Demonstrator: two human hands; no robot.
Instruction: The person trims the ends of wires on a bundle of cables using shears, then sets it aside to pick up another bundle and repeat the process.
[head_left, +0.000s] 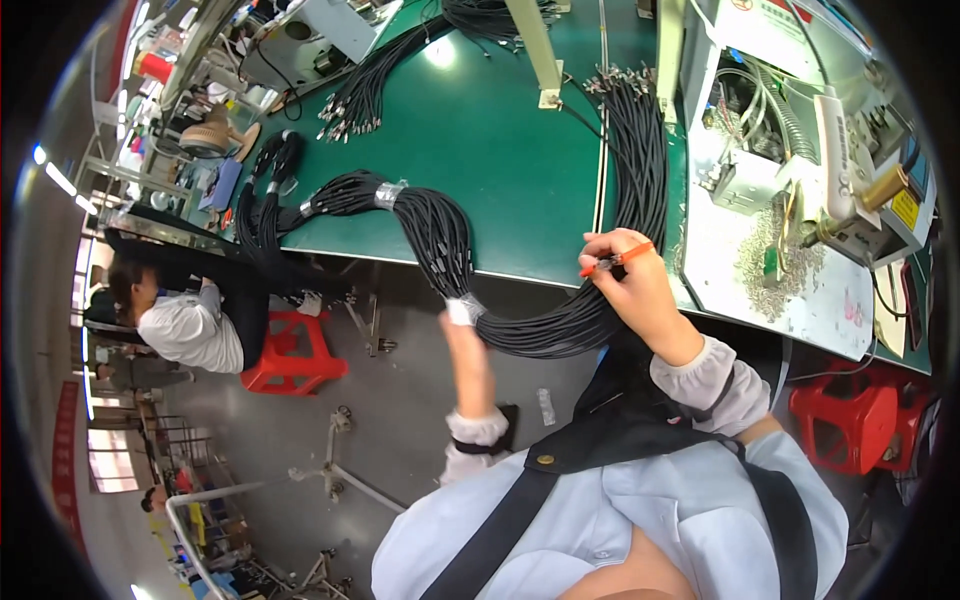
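A thick bundle of black cables (555, 335) hangs in a curve off the near table edge, in front of my body. My right hand (635, 285) is at the bundle's right side, its fingers closed round a slim orange tool (636, 253) whose exact kind I cannot make out. Smeared by motion, my left hand (468, 360) is up against a whitish wrap (464, 309) on the bundle's left part; its fingers are not clear. More silvery wrapping (388, 194) binds the cables farther left on the table. Metal-tipped cable ends (625, 82) lie at the far right.
The green table (520, 200) carries another cable bundle (365, 95) at the back and a metal post (540, 60). On the right stands a machine (850, 190) over a white tray (720, 265) with small metal parts. A co-worker (190, 325) sits left on a red stool (290, 355).
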